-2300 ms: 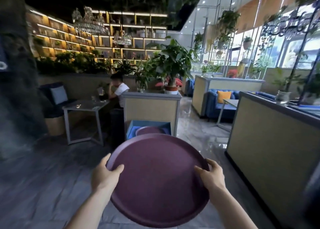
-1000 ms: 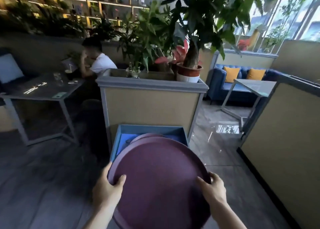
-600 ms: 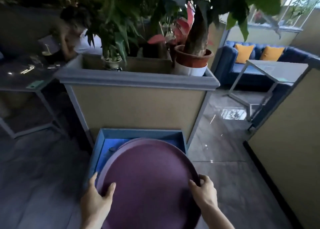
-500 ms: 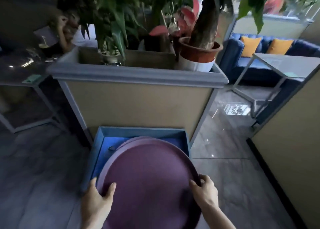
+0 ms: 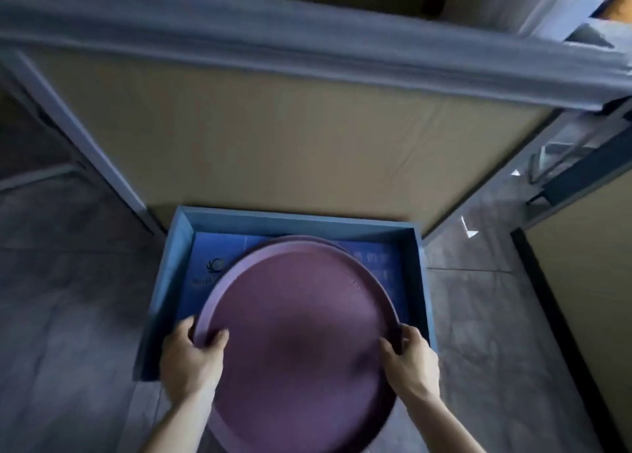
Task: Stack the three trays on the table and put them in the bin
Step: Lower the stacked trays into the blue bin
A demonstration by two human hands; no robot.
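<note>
I hold a round purple tray (image 5: 297, 336) level over the blue bin (image 5: 167, 268) on the floor. My left hand (image 5: 191, 357) grips its left rim, thumb on top. My right hand (image 5: 410, 360) grips its right rim. Whether more trays are stacked under the top one I cannot tell. A thin purple rim of another tray (image 5: 307, 237) shows inside the bin beyond the held tray's far edge. The tray covers most of the bin's blue bottom, and its near part hangs out over the bin's front wall.
The bin stands against a tan planter box (image 5: 290, 138) with a grey top ledge (image 5: 307, 52) overhanging it. A tan partition (image 5: 588, 281) rises at the right. Grey tiled floor (image 5: 68, 315) lies on both sides of the bin.
I have come right up to the bin and my head has tilted down. The tray has dropped lower over the bin's opening, both hands still on its rim.
</note>
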